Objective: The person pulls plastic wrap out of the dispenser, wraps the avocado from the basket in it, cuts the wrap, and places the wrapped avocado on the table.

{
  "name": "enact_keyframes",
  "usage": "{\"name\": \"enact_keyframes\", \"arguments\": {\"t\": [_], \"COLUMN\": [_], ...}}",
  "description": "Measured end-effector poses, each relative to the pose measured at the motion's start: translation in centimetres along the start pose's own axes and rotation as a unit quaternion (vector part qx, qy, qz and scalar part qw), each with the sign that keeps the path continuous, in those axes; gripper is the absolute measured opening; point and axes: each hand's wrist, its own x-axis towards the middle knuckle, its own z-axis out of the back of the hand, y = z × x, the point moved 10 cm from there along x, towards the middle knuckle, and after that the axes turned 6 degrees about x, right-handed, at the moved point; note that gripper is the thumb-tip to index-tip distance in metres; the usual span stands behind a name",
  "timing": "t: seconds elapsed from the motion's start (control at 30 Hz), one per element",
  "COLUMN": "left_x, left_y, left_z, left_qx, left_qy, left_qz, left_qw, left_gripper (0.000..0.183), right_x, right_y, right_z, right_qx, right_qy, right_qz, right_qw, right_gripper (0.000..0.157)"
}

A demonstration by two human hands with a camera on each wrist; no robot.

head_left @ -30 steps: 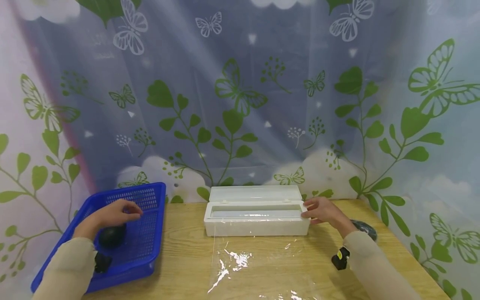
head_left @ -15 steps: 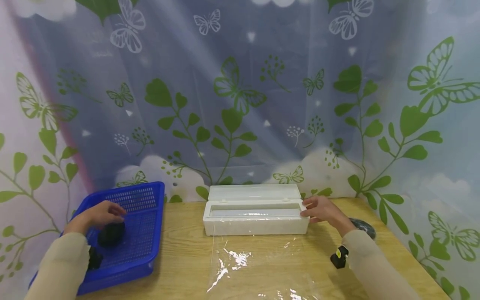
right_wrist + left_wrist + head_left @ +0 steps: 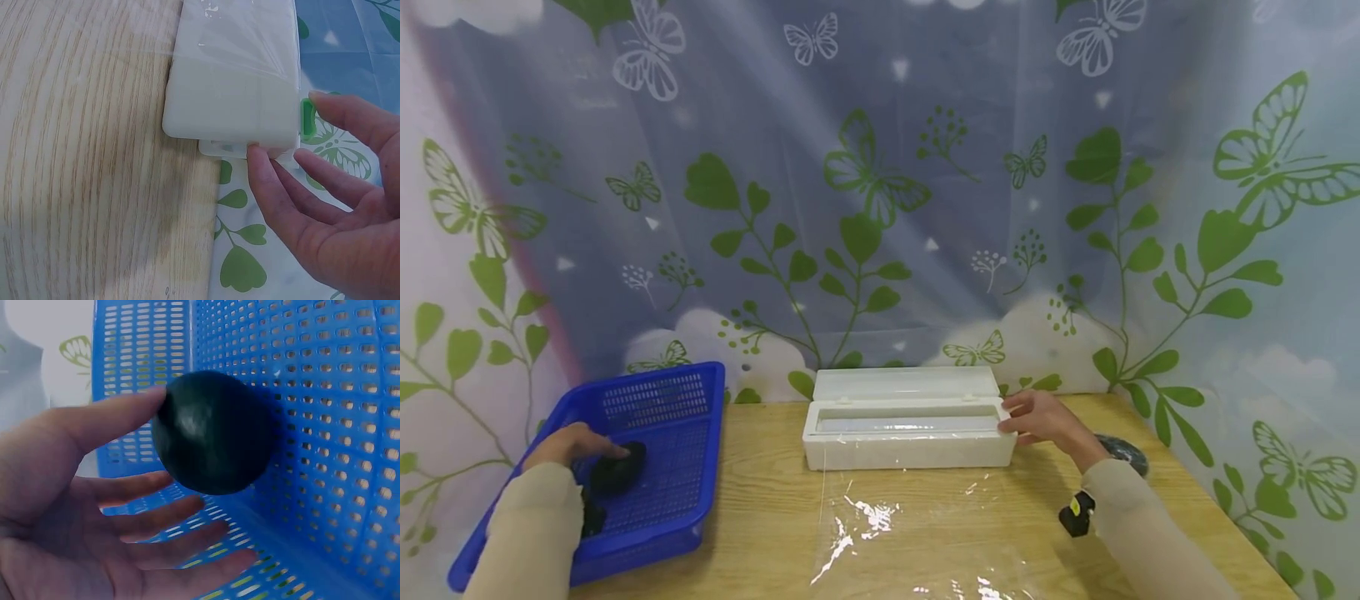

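In the head view my left hand (image 3: 568, 447) is over a dark green, smooth round fruit (image 3: 617, 468) in the blue basket (image 3: 713, 467). The left wrist view shows the thumb tip against the fruit (image 3: 212, 431), while the other fingers stretch out loosely along its lower side. My right hand (image 3: 1045, 419) rests its fingertips on the right end of a white cling film box (image 3: 910, 452), whose lid (image 3: 906, 383) stands raised. Clear cling film (image 3: 880, 517) runs from the box over the table toward me. A small green piece (image 3: 307, 119) shows at the box's edge by my fingers.
Partly behind my right wrist, a dark object with a shiny surface (image 3: 1123, 454) lies on the wooden table (image 3: 760, 500). A curtain with butterflies and leaves (image 3: 880, 250) hangs along the back and sides.
My left hand has moved left and down from above the basket onto the round fruit. The right hand stays at the end of the box.
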Motion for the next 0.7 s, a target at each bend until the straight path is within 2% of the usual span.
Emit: {"name": "enact_keyframes", "arguments": {"t": [0.1, 0.17, 0.3, 0.4, 0.5, 0.7], "left_x": [0.5, 0.8, 0.9, 0.8, 0.7, -0.4], "left_y": [0.2, 0.0, -0.5, -1.0, -1.8, -4.1], "left_z": [-0.9, -1.3, -2.0, -2.3, -1.8, 0.1], "left_qx": [0.005, -0.009, -0.102, -0.177, -0.205, -0.206], "left_qy": [0.031, 0.035, 0.041, 0.048, 0.042, 0.032], "left_qz": [-0.010, -0.022, -0.033, -0.030, -0.039, -0.078], "left_qw": [0.9995, 0.9991, 0.9934, 0.9825, 0.9771, 0.9748], "left_gripper": [0.100, 0.096, 0.072, 0.065, 0.070, 0.075], "right_x": [0.0, 0.0, 0.0, -0.1, -0.1, 0.0], "right_y": [0.0, -0.1, 0.0, 0.1, 0.2, 0.1], "right_z": [0.1, 0.2, 0.1, 0.1, 0.1, 0.0], "right_qx": [0.003, 0.006, 0.001, -0.004, -0.003, -0.002], "right_qy": [-0.002, -0.005, -0.005, -0.002, -0.003, -0.002], "right_qz": [0.000, -0.002, 0.000, 0.002, 0.000, -0.003], "right_qw": [1.000, 1.000, 1.000, 1.000, 1.000, 1.000], "right_gripper": [0.064, 0.063, 0.063, 0.063, 0.062, 0.064]}}
